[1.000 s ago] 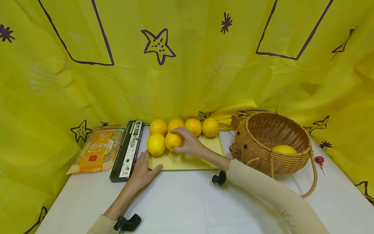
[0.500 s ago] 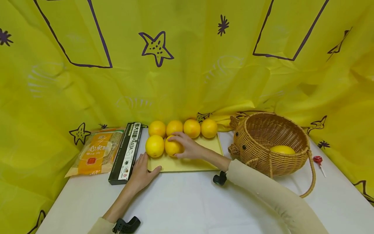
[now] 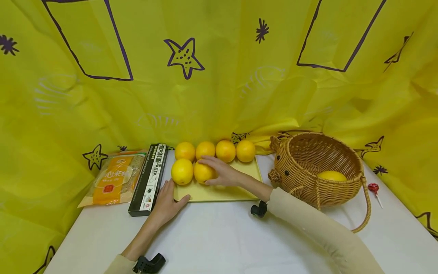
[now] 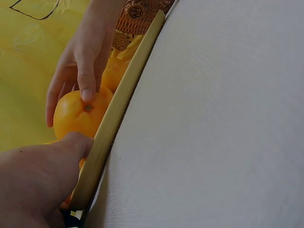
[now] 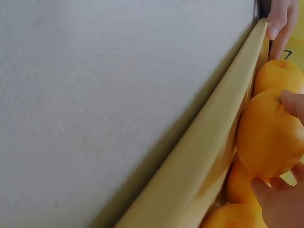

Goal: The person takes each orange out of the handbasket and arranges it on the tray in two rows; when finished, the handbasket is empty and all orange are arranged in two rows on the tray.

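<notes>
My right hand (image 3: 224, 173) curls round an orange (image 3: 203, 173) in the front row on a pale yellow tray (image 3: 226, 194). Its thumb lies on the near side of the fruit and the fingers reach over the far side; the right wrist view shows the fingertips (image 5: 293, 103) at the orange's skin. Left of it sits a second front orange (image 3: 182, 172), and behind them a row of several oranges (image 3: 225, 151). My left hand (image 3: 167, 203) rests at the tray's front left corner, fingers stretched along its side and thumb at the front rim.
A black pasta box (image 3: 148, 180) lies close left of my left hand, beside an orange and clear bag (image 3: 114, 179) of dry food. On the right stands a wicker pig basket (image 3: 321, 167) with a yellow fruit (image 3: 332, 176) inside. A red lollipop (image 3: 373, 188) lies beyond it.
The orange in my right hand has come down slightly, level with the orange on its left, then stays put. My left hand keeps its place at the tray corner.
</notes>
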Tool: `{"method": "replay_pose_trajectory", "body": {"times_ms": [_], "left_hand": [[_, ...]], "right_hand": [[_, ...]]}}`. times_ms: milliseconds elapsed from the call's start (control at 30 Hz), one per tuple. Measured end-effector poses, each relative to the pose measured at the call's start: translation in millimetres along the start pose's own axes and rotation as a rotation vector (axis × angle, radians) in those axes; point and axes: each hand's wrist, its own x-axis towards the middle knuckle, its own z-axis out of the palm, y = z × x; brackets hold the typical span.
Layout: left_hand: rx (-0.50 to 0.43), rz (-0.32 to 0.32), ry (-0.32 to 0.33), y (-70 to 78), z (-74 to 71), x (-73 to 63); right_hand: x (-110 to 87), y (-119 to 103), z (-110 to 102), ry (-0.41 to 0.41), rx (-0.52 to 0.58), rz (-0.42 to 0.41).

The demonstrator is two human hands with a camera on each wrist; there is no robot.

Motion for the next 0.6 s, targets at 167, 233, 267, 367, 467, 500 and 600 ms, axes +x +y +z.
{"method": "replay_pose_trajectory", "body": {"times_ms": [167, 233, 267, 367, 467, 500, 600], "left_hand": [[-0.003, -0.005, 0.010, -0.5, 0.3, -1.3], [-0.013, -0.004, 0.001, -0.1, 1.0, -1.2], [-0.017, -0.003, -0.003, 0.3, 1.3, -1.2], [-0.015, -0.004, 0.000, 0.2, 1.8, -1.3], [0.001, 0.012, 0.034, -0.7, 1.6, -1.2], [0.002, 0.014, 0.040, -1.0, 1.5, -1.2], [-0.004, 0.018, 0.029, -1.5, 1.3, -1.3]], "right_hand": [[-1.7, -4, -3, -0.003, -0.021, 0.004], [-5.2, -8, -8, 0.026, -0.009, 0.004], [-8.0, -11, -11, 0.048, 0.005, 0.002], [-19.6, -21, -21, 0.127, 0.064, -0.001], [-36.3, -34, -27, 0.185, 0.128, -0.009], [-43.8, -39, -29, 0.192, 0.150, -0.010], [-73.5, -52, -33, 0.188, 0.214, -0.008]]}}
